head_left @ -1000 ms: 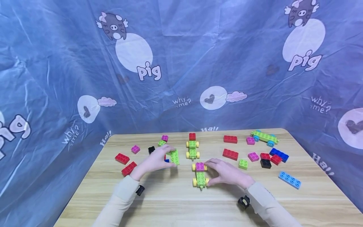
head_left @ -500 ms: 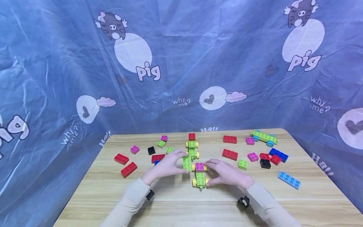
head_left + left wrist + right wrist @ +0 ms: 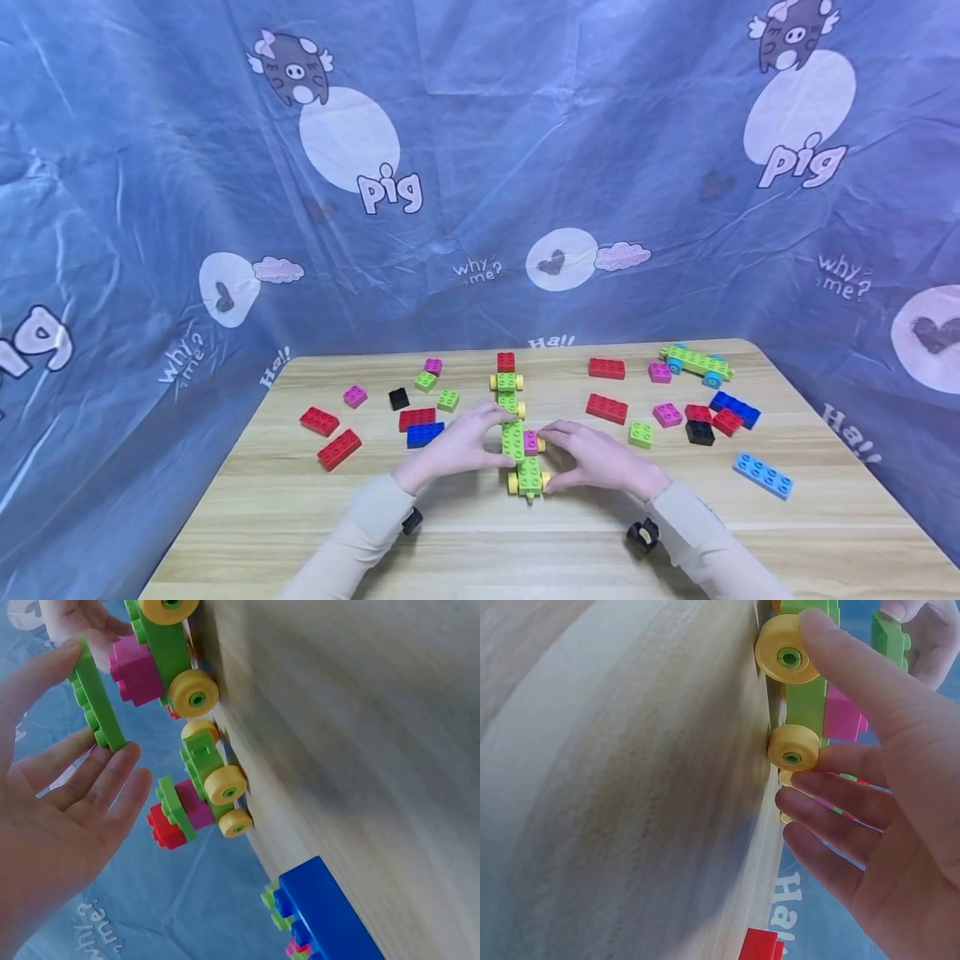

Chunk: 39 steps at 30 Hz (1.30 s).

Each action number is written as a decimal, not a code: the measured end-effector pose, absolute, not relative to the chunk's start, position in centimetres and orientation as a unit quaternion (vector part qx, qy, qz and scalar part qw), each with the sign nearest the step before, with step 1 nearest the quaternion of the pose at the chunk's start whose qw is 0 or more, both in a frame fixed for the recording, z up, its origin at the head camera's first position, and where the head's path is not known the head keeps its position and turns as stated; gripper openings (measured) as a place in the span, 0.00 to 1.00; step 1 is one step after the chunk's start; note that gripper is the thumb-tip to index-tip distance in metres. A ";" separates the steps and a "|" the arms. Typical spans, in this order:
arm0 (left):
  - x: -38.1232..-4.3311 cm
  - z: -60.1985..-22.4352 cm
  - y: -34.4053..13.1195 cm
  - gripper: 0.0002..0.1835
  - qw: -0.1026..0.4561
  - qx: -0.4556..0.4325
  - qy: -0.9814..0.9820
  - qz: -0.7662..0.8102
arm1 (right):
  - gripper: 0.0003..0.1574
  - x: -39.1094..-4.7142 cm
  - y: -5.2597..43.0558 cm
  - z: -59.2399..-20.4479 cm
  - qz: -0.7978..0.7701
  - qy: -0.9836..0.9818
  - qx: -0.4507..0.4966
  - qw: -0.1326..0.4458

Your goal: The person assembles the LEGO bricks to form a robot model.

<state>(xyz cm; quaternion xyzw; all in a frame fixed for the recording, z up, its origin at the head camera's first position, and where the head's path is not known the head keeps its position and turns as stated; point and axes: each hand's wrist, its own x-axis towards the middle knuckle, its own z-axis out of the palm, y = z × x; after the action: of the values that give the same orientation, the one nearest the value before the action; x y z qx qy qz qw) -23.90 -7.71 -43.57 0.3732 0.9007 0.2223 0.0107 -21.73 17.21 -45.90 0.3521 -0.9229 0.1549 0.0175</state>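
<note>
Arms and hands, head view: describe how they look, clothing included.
The left sleeve and right sleeve are long and off-white, each with a small black device near its end. The left hand and right hand wear no gloves.

Backdrop: blue creased fabric (image 3: 480,108) is filling the upper frame | Print: winged pig (image 3: 292,71) is showing at upper left | Furniture: wood-grain tabletop (image 3: 525,554) is spanning lower frame
</note>
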 end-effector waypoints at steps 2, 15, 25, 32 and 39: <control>-23.9 -43.7 -7.6 0.35 0.007 0.375 0.899 0.224 | 0.53 -21.7 17.2 -45.9 0.155 -0.922 0.353 0.017; -23.9 -43.9 -7.0 0.35 0.019 0.372 0.899 0.230 | 0.52 -21.6 17.0 -45.8 0.156 -0.923 0.350 0.012; -24.1 -43.8 -6.6 0.35 0.021 0.375 0.899 0.225 | 0.53 -21.5 17.0 -45.9 0.159 -0.926 0.343 0.008; -24.4 -44.0 -6.2 0.36 0.026 0.381 0.894 0.234 | 0.54 -21.7 17.2 -46.0 0.158 -0.925 0.346 0.008; -24.5 -44.2 -6.0 0.36 0.029 0.379 0.894 0.238 | 0.54 -21.7 17.2 -46.2 0.157 -0.924 0.348 0.010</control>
<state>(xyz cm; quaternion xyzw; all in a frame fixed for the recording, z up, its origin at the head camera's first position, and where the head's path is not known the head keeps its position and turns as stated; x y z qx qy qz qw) -24.46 -6.03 -44.21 0.3790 0.8939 0.2377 0.0290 -21.67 17.18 -46.19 0.3478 -0.9243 0.1566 0.0099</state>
